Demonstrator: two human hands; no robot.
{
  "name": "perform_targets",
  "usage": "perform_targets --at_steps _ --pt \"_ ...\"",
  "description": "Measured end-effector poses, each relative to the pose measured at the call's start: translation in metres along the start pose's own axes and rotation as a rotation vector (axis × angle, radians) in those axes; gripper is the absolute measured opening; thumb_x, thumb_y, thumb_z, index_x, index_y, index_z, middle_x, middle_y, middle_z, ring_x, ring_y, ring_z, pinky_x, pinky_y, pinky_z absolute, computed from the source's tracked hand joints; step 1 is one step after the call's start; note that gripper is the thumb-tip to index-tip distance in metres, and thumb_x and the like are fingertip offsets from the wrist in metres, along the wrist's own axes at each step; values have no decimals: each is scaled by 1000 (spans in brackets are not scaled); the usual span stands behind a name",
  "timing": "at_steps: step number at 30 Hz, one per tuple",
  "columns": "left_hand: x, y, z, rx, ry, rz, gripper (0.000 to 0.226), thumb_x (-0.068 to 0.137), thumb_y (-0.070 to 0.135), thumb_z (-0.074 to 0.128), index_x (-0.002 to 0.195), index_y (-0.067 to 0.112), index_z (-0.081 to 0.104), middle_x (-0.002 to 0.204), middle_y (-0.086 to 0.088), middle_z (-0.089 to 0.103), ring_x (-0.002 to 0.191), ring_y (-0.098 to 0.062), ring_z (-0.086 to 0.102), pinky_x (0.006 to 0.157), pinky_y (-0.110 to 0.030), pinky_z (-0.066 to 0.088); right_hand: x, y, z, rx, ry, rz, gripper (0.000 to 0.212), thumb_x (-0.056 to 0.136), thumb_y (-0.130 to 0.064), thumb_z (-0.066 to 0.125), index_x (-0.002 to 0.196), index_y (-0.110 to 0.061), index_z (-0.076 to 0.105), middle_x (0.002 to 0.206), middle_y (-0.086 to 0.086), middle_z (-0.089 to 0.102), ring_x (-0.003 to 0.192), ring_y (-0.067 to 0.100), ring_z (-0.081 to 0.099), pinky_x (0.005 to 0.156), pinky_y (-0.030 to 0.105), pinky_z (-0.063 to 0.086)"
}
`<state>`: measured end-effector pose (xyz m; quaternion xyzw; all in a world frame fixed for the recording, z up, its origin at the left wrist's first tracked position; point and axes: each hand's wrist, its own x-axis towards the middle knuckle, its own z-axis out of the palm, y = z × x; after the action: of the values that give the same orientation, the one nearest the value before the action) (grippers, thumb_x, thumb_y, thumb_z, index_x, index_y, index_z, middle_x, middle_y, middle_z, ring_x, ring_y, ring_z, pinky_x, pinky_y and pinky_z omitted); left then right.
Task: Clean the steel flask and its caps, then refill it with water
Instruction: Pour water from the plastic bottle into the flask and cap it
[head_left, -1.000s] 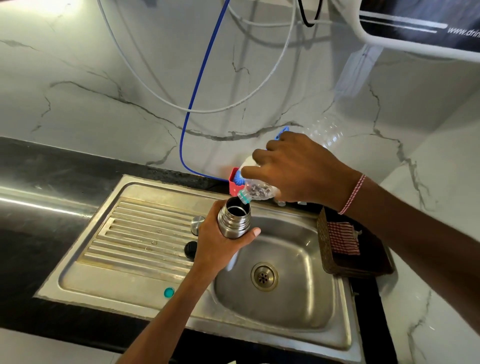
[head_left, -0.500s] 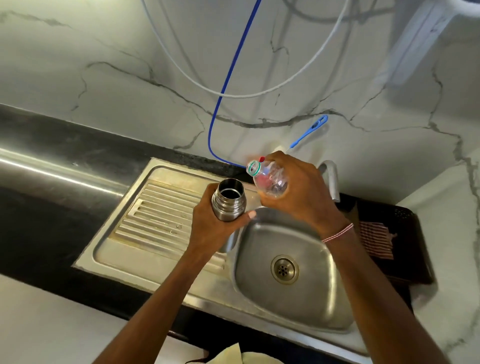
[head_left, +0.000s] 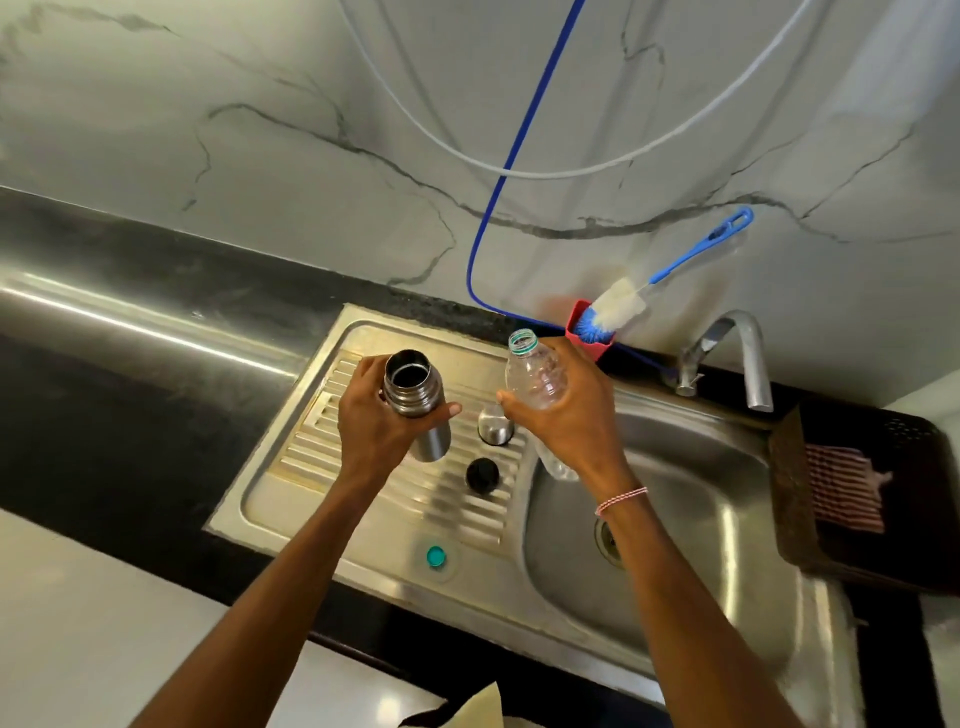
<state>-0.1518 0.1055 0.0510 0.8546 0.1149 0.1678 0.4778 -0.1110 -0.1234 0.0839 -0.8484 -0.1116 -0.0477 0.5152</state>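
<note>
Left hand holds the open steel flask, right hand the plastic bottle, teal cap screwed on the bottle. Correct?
No: in the head view the plastic bottle is uncapped; the teal cap lies on the drainboard near its front edge. The rest holds: left hand grips the open steel flask, right hand the bottle.

Soft, even light fills the frame, fairly bright, with no hard shadows. A long white streak of glare runs along the black counter (head_left: 130, 317), and the sink (head_left: 727, 545) basin shows broad, hazy reflections. The steel flask (head_left: 415, 400) gleams dully, its mouth dark; the clear bottle (head_left: 537, 376) catches small glints. The hanging tubes (head_left: 469, 270) cast faint, blurred shadows on the marble wall (head_left: 208, 78). Wide-angle distortion bows the counter's edge, and fine detail is slightly smeared throughout.
</note>
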Motion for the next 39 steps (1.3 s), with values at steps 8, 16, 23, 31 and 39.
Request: perform_targets --at_steps 8,16,23,31,39 --pt "16 -42 15 40 -74 -47 89 51 59 89 123 14 62 118 4 63 106 -13 60 85 -3 39 6 22 30 22 20 75 62 68 -45 89 119 -31 58 116 -6 64 101 11 63 79 23 57" --pt "22 -65 28 42 -102 -58 88 51 63 88 122 17 62 118 2 63 106 -12 60 92 -23 52 11 30 36 57 -3 104 65 71 -42 89 125 -32 55 122 -5 63 108 11 63 84 21 58" --pt "29 -70 33 67 -86 -94 84 56 42 97 125 13 59 117 3 60 105 -14 58 90 -26 51 15 31 40 80 -23 104 65 72 -38 90 126 -27 56 124 -2 63 109 13 63 85 24 59" --pt "1 -88 29 49 -125 -171 118 59 35 100 154 18 32 152 -5 41 136 -16 43 110 -32 40 9 39 38 68 -68 104 66 71 -39 90 124 -26 54 123 -4 62 107 9 62 81 14 55" --pt "-129 -133 33 354 -498 -167 44 86 36 80 125 29 60 128 5 57 101 -8 59 86 -31 58 -42 65 30 61 -173 175 57 72 -38 90 116 -31 55 117 -9 62 101 2 62 79 19 57"
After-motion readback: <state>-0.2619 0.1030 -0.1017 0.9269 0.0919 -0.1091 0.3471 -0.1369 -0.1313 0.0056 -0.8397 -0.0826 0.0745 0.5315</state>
